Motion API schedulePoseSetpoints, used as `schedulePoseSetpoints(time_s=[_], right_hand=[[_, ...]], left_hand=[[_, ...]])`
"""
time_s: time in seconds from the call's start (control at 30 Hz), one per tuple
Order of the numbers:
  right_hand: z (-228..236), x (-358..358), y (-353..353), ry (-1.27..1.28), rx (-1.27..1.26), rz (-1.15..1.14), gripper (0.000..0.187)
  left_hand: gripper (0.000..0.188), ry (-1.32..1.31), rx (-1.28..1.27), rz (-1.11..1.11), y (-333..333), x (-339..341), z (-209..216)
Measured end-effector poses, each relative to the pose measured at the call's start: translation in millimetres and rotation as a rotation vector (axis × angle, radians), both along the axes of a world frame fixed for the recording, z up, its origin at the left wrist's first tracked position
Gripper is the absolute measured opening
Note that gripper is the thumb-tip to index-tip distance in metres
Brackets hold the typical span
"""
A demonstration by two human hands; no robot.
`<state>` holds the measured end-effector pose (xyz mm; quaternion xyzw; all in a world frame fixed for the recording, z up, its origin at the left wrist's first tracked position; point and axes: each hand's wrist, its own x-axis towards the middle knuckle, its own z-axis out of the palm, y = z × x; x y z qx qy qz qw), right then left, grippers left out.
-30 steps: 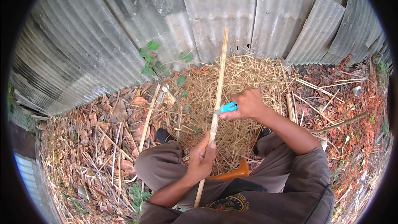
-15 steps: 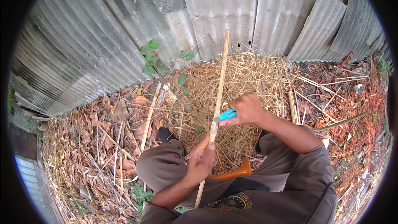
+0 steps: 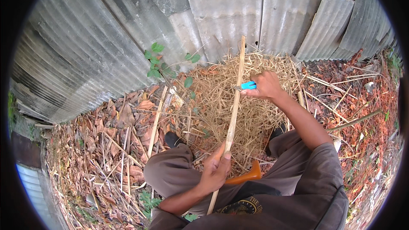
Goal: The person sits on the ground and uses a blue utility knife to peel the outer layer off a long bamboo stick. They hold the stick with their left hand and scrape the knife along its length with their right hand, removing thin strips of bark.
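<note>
A long, pale wooden stick (image 3: 235, 106) slants up and away from my lap, its far tip near the metal wall. My left hand (image 3: 215, 171) is closed around its lower part, with the butt end showing below the fist. Farther up, my right hand (image 3: 265, 86) grips a utility knife with a blue handle (image 3: 248, 85). The short blade lies against the stick's right side, well above my left hand. By my lap is an orange curved handle (image 3: 251, 173), its other end hidden under my arm and clothing.
Corrugated metal sheets (image 3: 226, 12) form a wall ahead. Pale shavings and straw (image 3: 264, 70) lie heaped before it. Dry leaves (image 3: 123, 119) and thin sticks (image 3: 157, 117) cover the ground at left, with a green-leaved plant (image 3: 155, 61) by the wall. More sticks (image 3: 326, 84) lie at right.
My right hand and the knife have slid up the stick, away from my left hand. The stick's far end has shifted slightly right; my left hand keeps its hold.
</note>
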<state>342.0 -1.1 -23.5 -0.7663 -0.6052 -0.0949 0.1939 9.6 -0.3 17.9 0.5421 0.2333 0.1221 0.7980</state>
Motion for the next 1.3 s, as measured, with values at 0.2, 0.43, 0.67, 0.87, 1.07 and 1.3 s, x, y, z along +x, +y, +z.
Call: schedulePoseSetpoints(time_s=[0.2, 0.43, 0.67, 0.87, 1.07, 1.3], right_hand=[[6.9, 56.3, -5.4, 0.028, -0.008, -0.274, 0.088], [-0.9, 190.4, -89.0, 0.395, 0.046, -1.036, 0.105], [-0.7, 155.4, -75.9, 0.647, 0.048, -0.806, 0.099], [69.0, 24.6, -24.6, 0.989, 0.202, -0.289, 0.06], [70.8, -30.3, -14.9, 1.203, 0.366, -0.071, 0.041], [73.3, -49.2, -6.6, 1.119, 0.385, 0.003, 0.041]], left_hand=[[0.051, 0.016, 0.071, -0.063, -13.8, -13.0, -1.7], [0.047, -0.224, 0.564, -0.289, -42.0, -25.1, -13.7], [0.048, 0.047, 0.242, -0.081, 4.2, -10.0, -12.1], [0.049, -0.015, 0.373, -0.011, 16.4, 1.5, -14.2], [0.048, -0.117, 0.451, 0.127, 50.2, 30.8, 19.3], [0.05, -0.151, 0.725, 0.228, 124.7, 83.3, 74.0]])
